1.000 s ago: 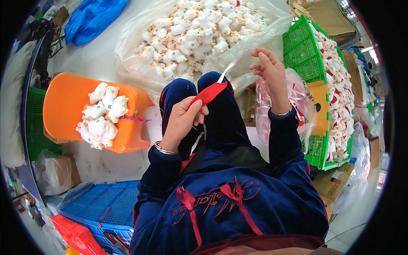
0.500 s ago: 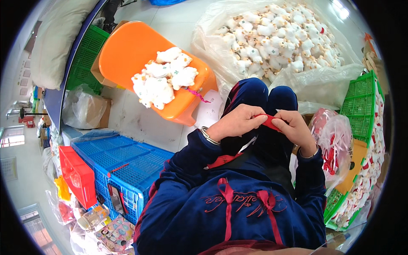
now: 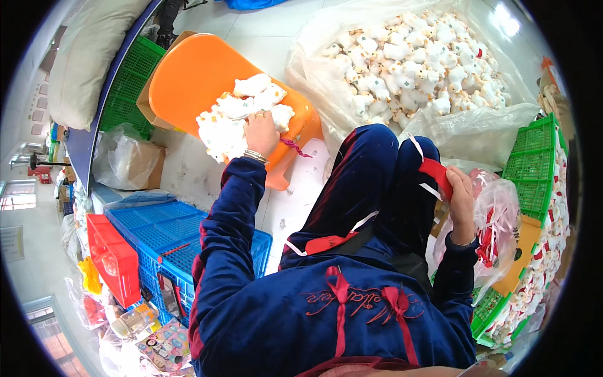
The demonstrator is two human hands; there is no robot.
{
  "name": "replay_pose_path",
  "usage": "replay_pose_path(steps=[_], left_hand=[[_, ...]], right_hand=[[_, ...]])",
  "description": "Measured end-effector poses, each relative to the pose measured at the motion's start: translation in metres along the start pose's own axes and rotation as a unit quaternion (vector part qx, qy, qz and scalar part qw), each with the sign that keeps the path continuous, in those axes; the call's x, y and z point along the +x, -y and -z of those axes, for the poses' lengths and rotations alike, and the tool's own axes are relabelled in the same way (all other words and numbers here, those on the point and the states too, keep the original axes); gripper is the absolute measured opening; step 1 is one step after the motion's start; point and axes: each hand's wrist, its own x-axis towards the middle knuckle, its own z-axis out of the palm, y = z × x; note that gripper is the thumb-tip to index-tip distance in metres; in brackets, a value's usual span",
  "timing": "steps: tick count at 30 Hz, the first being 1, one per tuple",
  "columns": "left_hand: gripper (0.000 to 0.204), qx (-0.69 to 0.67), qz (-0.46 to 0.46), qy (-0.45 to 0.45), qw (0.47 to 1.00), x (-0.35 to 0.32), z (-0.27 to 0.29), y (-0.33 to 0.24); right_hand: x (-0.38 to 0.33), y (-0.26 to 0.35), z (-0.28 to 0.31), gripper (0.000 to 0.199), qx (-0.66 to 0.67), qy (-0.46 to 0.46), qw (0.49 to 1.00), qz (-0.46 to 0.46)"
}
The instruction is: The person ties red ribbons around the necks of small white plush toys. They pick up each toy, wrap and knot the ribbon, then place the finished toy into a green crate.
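Note:
My left hand (image 3: 261,134) reaches over to the orange chair (image 3: 195,72), where several small white plush toys (image 3: 227,129) lie in a pile. Its fingers curl down round one plush toy at the pile's near right side; the fingertips are hidden. In my right hand (image 3: 461,200), above my right knee, is a red cloth band (image 3: 436,177) with thin white ties hanging from its ends. The fingers are closed on its lower end. A second red band (image 3: 326,243) with white ties lies across my lap.
A large clear bag (image 3: 314,81) full of white plush toys stands ahead. At right are a plastic bag of red pieces (image 3: 493,220) and a green crate (image 3: 526,157). A blue crate (image 3: 163,229) and a red tray (image 3: 113,261) stand at left.
Both hands were together at the red band over my knees. My left hand has moved left onto the plush toys, while my right hand has drawn the band slightly right.

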Motion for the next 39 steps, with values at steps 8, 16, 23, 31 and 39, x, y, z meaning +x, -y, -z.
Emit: replay_pose_path(steps=[8,16,23,31,39], left_hand=[[0.047,-0.073,-0.057,-0.039,0.995,0.019,0.027,0.000],[0.039,-0.323,-0.240,0.062,0.913,0.007,0.105,-0.040],[0.033,-0.314,-0.494,0.292,0.756,-0.076,0.202,-0.156],[0.021,-0.383,-0.409,0.270,0.783,-0.100,0.168,-0.186],[0.015,-0.731,-0.147,0.257,0.615,-0.114,0.135,-0.184]], right_hand=[[0.002,0.001,0.001,0.026,-0.062,-0.061,0.995,0.056],[0.001,0.021,0.015,0.027,-0.209,-0.213,0.948,0.111],[-0.016,0.057,-0.049,0.029,-0.399,0.283,0.849,0.199],[-0.046,-0.031,-0.100,0.059,-0.189,0.248,0.935,0.169],[-0.048,-0.034,-0.105,0.051,0.027,0.255,0.965,0.046]])
